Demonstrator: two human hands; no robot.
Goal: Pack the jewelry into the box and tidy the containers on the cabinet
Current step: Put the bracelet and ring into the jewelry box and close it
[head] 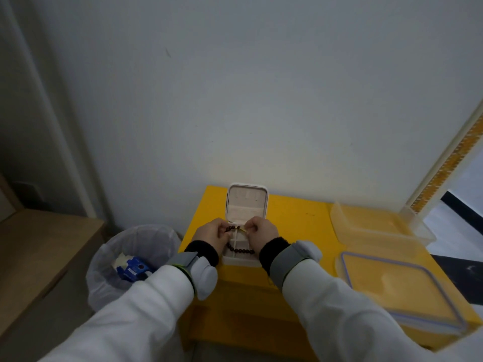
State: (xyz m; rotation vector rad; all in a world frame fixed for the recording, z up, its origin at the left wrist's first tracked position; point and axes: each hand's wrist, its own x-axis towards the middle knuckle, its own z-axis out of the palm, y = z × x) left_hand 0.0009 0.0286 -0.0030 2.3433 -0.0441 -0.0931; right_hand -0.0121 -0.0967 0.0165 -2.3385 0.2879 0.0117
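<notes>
Sleeves in white frame both hands over the yellow cabinet (300, 273). Left hand (212, 235) and right hand (262, 231) each pinch an end of the dark bead bracelet (240, 249), fingers narrowed on it, so its loop hangs into the open jewelry box (247, 205), probably for laying inside. To the right, clear container (379, 226) and its lid (397, 288) sit apart, awaiting tidying.
</notes>
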